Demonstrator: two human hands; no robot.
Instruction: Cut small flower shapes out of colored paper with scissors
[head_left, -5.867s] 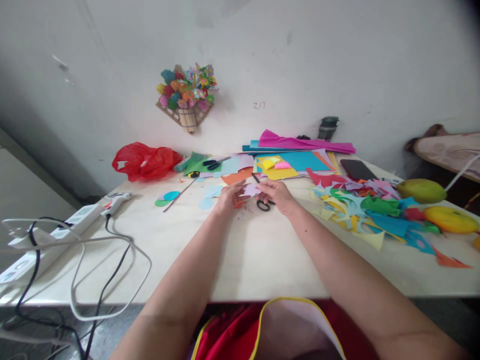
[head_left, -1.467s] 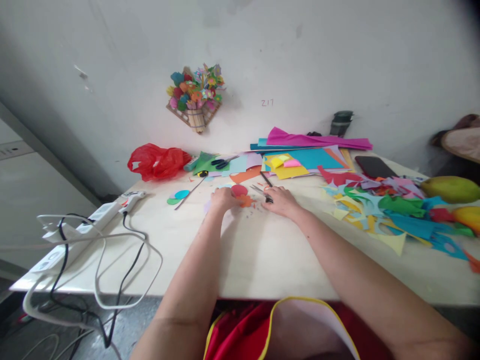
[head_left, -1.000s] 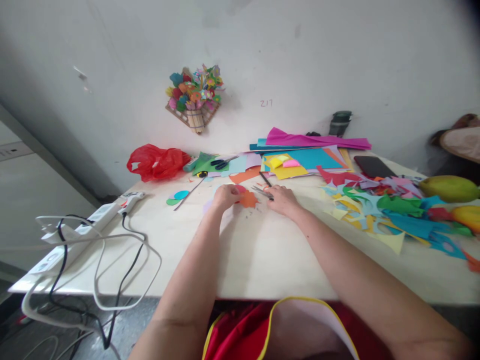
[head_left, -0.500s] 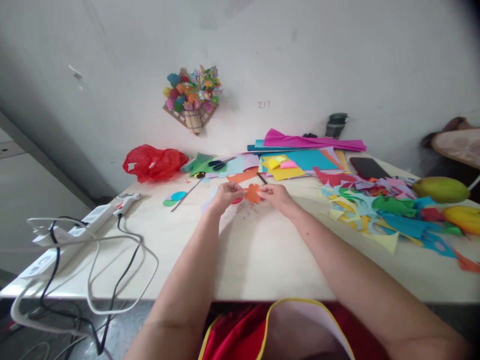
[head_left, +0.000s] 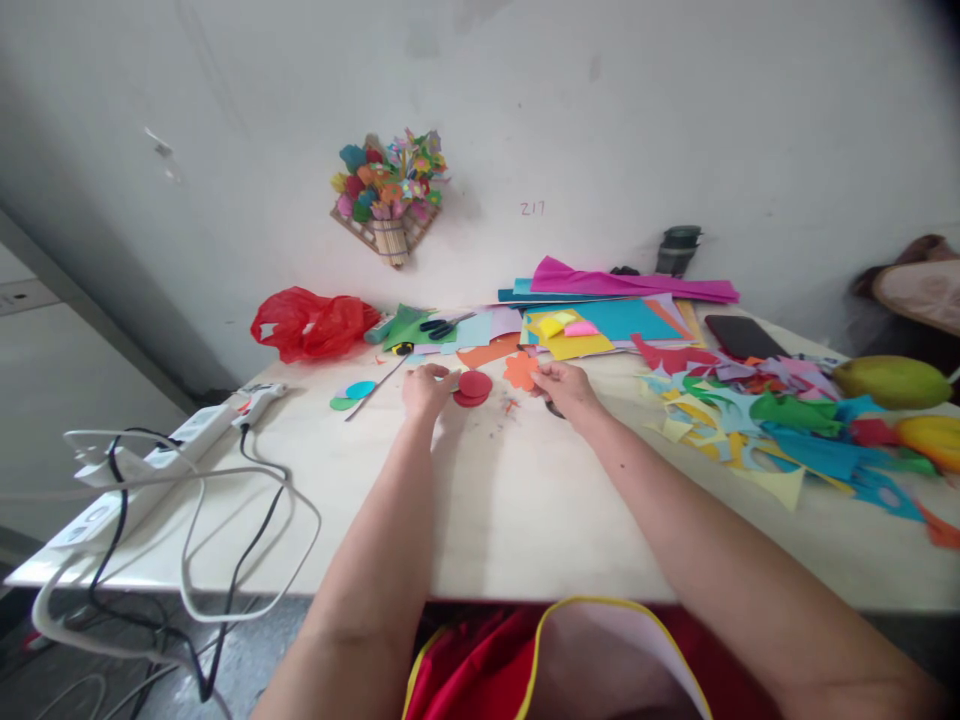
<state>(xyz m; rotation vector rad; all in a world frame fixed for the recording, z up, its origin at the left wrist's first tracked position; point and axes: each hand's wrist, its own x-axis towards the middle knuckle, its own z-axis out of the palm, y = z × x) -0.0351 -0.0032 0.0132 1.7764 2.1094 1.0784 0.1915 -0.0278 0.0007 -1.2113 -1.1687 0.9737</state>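
pale table (head_left: 480,530) with paper and oddments spread around both hands
overlapping red paper discs (head_left: 473,385) lie between the left hand (head_left: 426,391) and the right hand (head_left: 568,388), tiny scraps (head_left: 510,405) just beside them; part of a dark scissor handle (head_left: 555,409) shows under the right hand. left of the left hand are a blue disc (head_left: 362,389) and a green disc (head_left: 342,404), then a power strip (head_left: 142,475). stacked coloured sheets (head_left: 652,319) lie beyond the right hand, paper cuttings (head_left: 772,452) to its right, a dark phone (head_left: 745,337) past those.
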